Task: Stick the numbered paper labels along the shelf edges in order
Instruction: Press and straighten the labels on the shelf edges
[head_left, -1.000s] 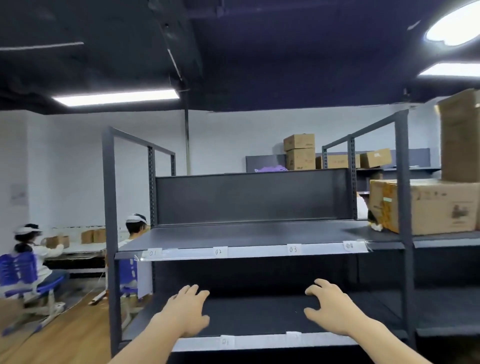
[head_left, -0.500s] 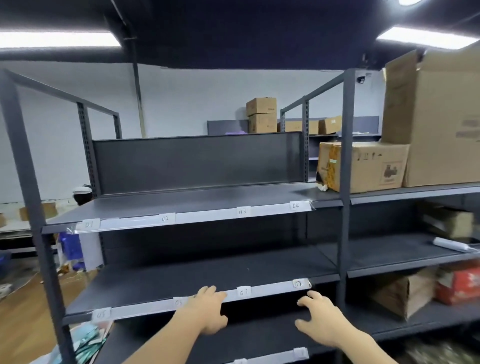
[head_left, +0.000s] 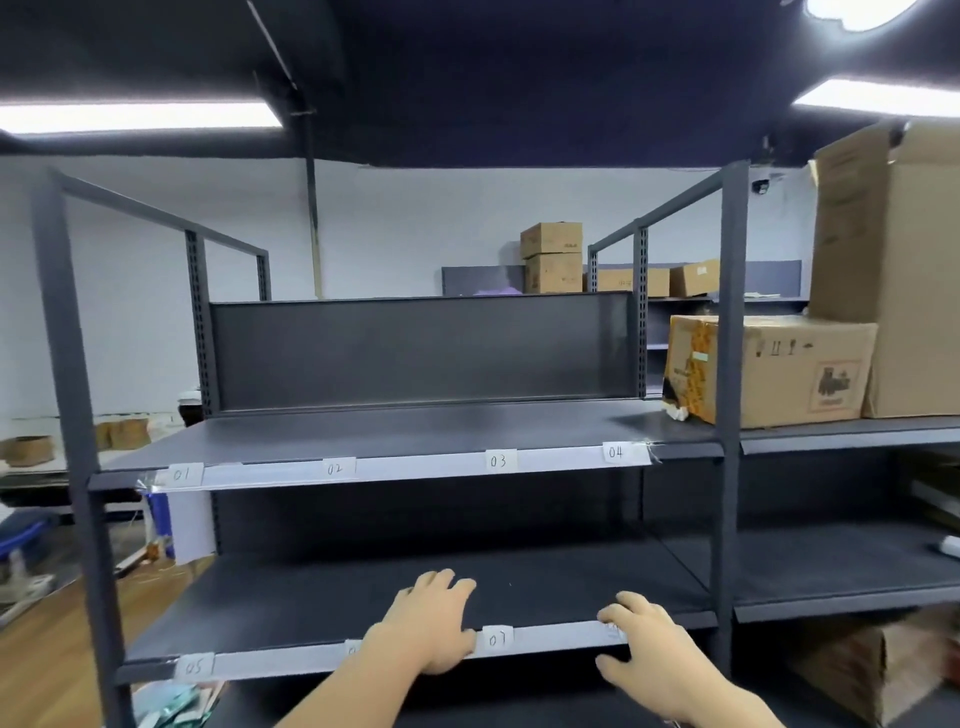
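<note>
Middle shelf edge (head_left: 545, 642), nearest: left hand (head_left: 434, 629) spread flat, empty, covering the label left of "07" (head_left: 497, 638); right hand (head_left: 649, 642) fingers loosely spread, empty, resting on the label at the strip's right end, number hidden. "05" (head_left: 193, 665) sits at the left end of the same edge. Labels judged light, thin, easily creased paper; best pressed flat or lifted by a corner. Upper shelf edge (head_left: 415, 467), farther: handwritten "01" (head_left: 181, 474), "02" (head_left: 335, 468), "03" (head_left: 497, 460), "04" (head_left: 615, 452). Beyond, right: cardboard box (head_left: 769, 369), print unreadable.
</note>
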